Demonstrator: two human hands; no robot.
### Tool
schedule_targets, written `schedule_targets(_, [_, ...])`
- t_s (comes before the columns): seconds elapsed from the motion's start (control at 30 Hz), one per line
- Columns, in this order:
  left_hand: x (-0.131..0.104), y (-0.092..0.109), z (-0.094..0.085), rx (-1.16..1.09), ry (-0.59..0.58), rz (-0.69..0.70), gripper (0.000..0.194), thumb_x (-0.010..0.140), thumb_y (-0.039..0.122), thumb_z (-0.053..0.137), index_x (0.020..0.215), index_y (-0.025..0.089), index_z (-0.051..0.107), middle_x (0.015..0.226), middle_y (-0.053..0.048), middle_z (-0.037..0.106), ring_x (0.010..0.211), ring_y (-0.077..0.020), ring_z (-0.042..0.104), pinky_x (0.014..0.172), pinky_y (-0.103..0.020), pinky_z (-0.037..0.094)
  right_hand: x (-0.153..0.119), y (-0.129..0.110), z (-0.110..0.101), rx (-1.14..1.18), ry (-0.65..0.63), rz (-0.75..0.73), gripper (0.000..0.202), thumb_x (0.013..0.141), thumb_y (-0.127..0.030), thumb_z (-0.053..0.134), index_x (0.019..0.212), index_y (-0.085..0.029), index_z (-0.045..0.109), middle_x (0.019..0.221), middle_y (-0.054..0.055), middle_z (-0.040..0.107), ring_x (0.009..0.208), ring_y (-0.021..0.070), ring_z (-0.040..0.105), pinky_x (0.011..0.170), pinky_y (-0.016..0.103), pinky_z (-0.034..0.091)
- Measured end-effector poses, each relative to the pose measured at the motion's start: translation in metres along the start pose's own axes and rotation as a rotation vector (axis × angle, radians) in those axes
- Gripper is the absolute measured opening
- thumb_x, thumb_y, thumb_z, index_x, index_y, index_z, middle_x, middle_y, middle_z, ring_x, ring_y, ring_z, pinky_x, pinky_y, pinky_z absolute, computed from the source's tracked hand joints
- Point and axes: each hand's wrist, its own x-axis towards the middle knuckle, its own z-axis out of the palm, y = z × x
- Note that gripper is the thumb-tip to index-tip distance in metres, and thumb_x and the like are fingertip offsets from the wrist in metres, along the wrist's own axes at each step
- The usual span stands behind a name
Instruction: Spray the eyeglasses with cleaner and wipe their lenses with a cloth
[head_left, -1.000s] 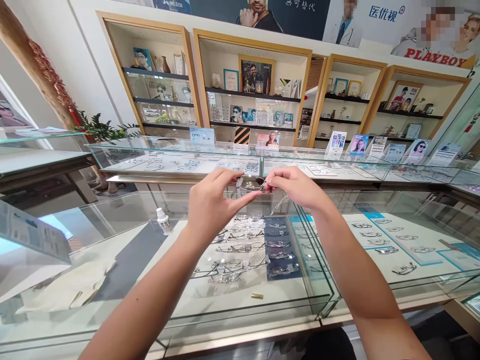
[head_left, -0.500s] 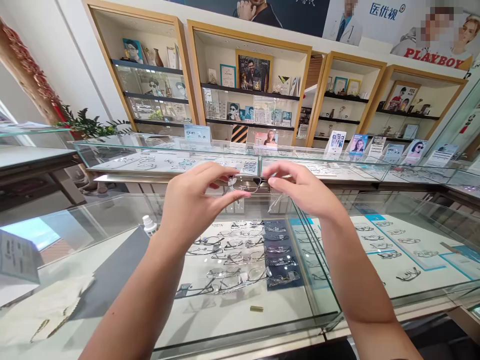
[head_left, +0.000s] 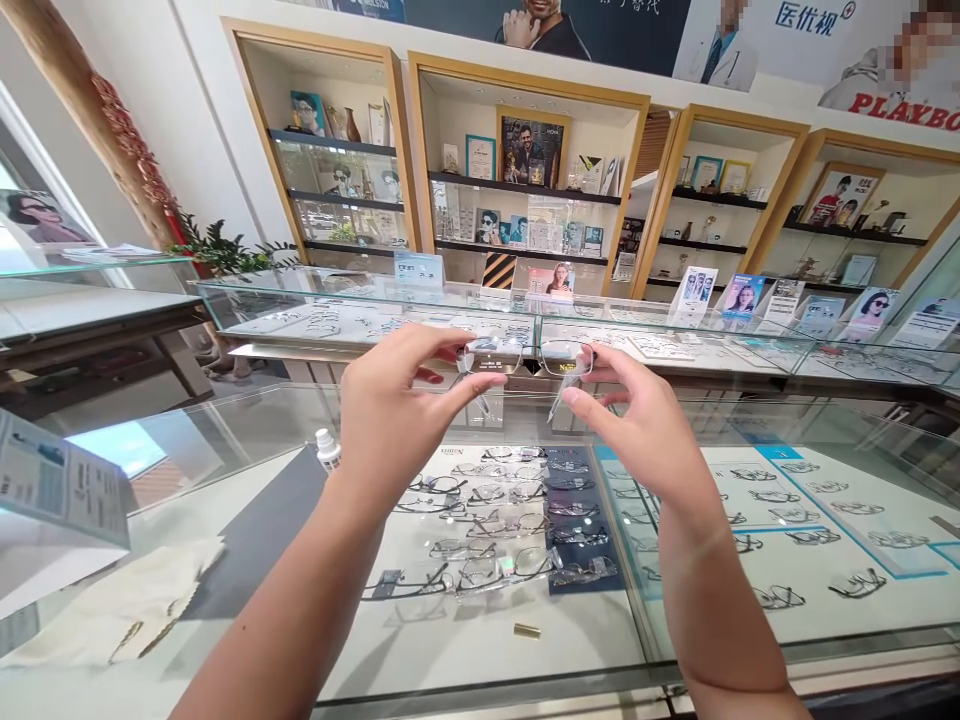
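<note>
A pair of eyeglasses (head_left: pixel 564 355) with a thin metal frame is held up in front of me, above the glass counter. Printed lettering shows on both clear lenses. My left hand (head_left: pixel 401 405) pinches the left side of the frame, with its thumb along the lower edge of the left lens. At the right end, by the hinge, my right hand (head_left: pixel 645 415) grips the frame between thumb and fingers. Both temples hang down and appear unfolded, partly covered by my fingers. Under the glass below lie several rows of spectacle frames (head_left: pixel 487 520).
On the near glass counter (head_left: pixel 420 665) are a cream cloth (head_left: pixel 142 610), a grey mat (head_left: pixel 255 530), a white bottle (head_left: pixel 328 450) and a folded sign (head_left: pixel 64 490). A small gold piece (head_left: pixel 527 631) shows near the front. Another display case (head_left: pixel 360 300) stands beyond, before wall shelves.
My right hand has moved slightly right and closed on the right end of the eyeglasses, whose right lens now shows fully. The camera view has turned a little left.
</note>
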Motion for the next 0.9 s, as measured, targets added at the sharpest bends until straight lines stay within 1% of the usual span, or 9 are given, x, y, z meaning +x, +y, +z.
schedule_targets(0.13, [0.0,0.002,0.002,0.028,0.017,0.031,0.038,0.085,0.058,0.089,0.11,0.03,0.081,0.099,-0.003,0.079,0.084,-0.0202,0.073,0.073,-0.034,0.065,0.001,-0.004,-0.002,-0.089,0.032,-0.008,0.054,0.094,-0.046,0.076,0.146,-0.033,0.067,0.146,0.009,0.072,0.128,0.0328,0.07,0.109,0.058,0.058])
schedule_targets(0.2, [0.0,0.002,0.003,0.024,0.023,0.038,0.038,0.085,0.058,0.089,0.11,0.03,0.081,0.099,-0.003,0.079,0.084,-0.0199,0.073,0.072,-0.034,0.065,0.002,-0.003,-0.002,-0.102,0.055,-0.011,0.056,0.093,-0.047,0.077,0.146,-0.033,0.067,0.148,0.009,0.071,0.13,0.033,0.069,0.109,0.058,0.058])
schedule_targets(0.3, [0.0,0.001,0.003,0.013,0.024,0.036,0.039,0.085,0.059,0.088,0.11,0.03,0.081,0.1,-0.003,0.079,0.085,-0.0196,0.074,0.072,-0.034,0.066,0.006,0.003,0.0,-0.072,0.054,0.03,0.057,0.093,-0.048,0.076,0.147,-0.03,0.066,0.143,0.011,0.074,0.121,0.0322,0.074,0.102,0.056,0.062])
schedule_targets(0.37, [0.0,0.002,0.002,0.0,0.027,0.029,0.039,0.085,0.058,0.089,0.109,0.03,0.081,0.1,-0.003,0.079,0.084,-0.0193,0.074,0.071,-0.034,0.066,0.009,0.008,0.001,-0.052,0.055,0.054,0.055,0.093,-0.047,0.076,0.144,-0.029,0.068,0.137,0.012,0.076,0.114,0.031,0.077,0.099,0.055,0.063])
schedule_targets(0.43, [0.001,0.003,0.001,-0.019,0.028,0.009,0.039,0.084,0.057,0.09,0.109,0.029,0.081,0.099,-0.002,0.079,0.083,-0.0192,0.075,0.07,-0.034,0.066,0.012,0.011,0.001,-0.06,0.081,0.069,0.051,0.093,-0.046,0.077,0.14,-0.027,0.071,0.133,0.012,0.078,0.112,0.0304,0.077,0.097,0.053,0.063])
schedule_targets(0.5, [0.001,0.004,0.0,-0.034,0.026,-0.02,0.038,0.083,0.056,0.091,0.108,0.029,0.081,0.099,-0.002,0.079,0.084,-0.0195,0.076,0.07,-0.033,0.066,0.014,0.013,0.0,-0.074,0.087,0.072,0.043,0.093,-0.044,0.076,0.132,-0.026,0.075,0.127,0.01,0.08,0.108,0.0293,0.078,0.094,0.051,0.063])
schedule_targets(0.6, [0.001,0.005,-0.002,-0.055,0.02,-0.045,0.037,0.083,0.054,0.092,0.108,0.029,0.081,0.098,-0.002,0.079,0.087,-0.0198,0.076,0.07,-0.033,0.066,0.015,0.013,-0.001,-0.057,0.049,0.05,0.025,0.096,-0.043,0.072,0.112,-0.024,0.08,0.115,0.009,0.083,0.097,0.0263,0.078,0.087,0.046,0.061])
schedule_targets(0.7, [0.001,0.003,-0.003,-0.059,-0.008,-0.055,0.037,0.083,0.054,0.092,0.108,0.029,0.081,0.098,-0.002,0.079,0.086,-0.0191,0.076,0.071,-0.032,0.066,0.014,0.013,-0.001,-0.058,0.048,0.023,0.023,0.098,-0.043,0.069,0.098,-0.023,0.081,0.11,0.008,0.085,0.089,0.0239,0.077,0.083,0.043,0.059])
schedule_targets(0.9, [0.002,-0.001,-0.001,-0.035,-0.044,-0.058,0.036,0.082,0.055,0.092,0.105,0.029,0.082,0.097,-0.002,0.079,0.085,-0.0192,0.075,0.072,-0.033,0.065,0.012,0.01,0.0,-0.107,0.085,-0.026,0.023,0.099,-0.041,0.066,0.099,-0.024,0.082,0.101,0.005,0.085,0.084,0.0221,0.076,0.078,0.04,0.057])
